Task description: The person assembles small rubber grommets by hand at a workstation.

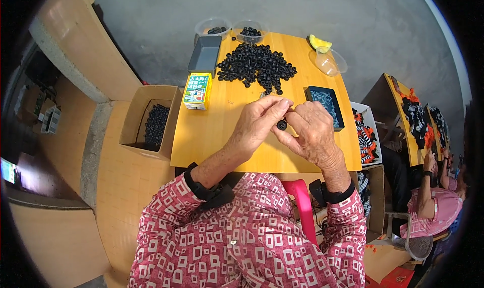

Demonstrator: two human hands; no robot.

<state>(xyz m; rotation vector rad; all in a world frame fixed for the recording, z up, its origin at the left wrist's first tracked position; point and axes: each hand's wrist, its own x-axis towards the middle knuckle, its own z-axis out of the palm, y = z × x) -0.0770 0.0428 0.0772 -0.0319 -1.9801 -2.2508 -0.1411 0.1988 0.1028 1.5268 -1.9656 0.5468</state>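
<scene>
Head view, looking down on a small yellow wooden desk (222,137). The left hand (257,124) and the right hand (310,132) meet above the middle of the desk, fingertips together, both pinched on one small black rubber ring (282,124) held between them just clear of the surface. Whether a second part sits inside the ring cannot be told; it is too small. A loose heap of like black rings (257,66) lies at the far side of the desk, well apart from the hands. Beside the heap, to the left, stands a grey rectangular tray (205,55); nearer the person lies a yellow and green printed carton (197,90). A dark flat tray with speckled contents (325,105) rests just beyond the right hand. Two clear plastic bowls holding a few rings (234,30) sit at the far edge, and a clear plastic lid with a yellow piece (325,53) at the far right corner. An open cardboard box of black rings (151,121) stands on the floor to the left of the desk. Another person in a pink garment (433,202) works at a neighbouring desk on the right.

Judged step: a single ring is being handled or fitted between the fingertips. The next move would call for a steady pinch and fine alignment, since the part is small and easily dropped.
</scene>
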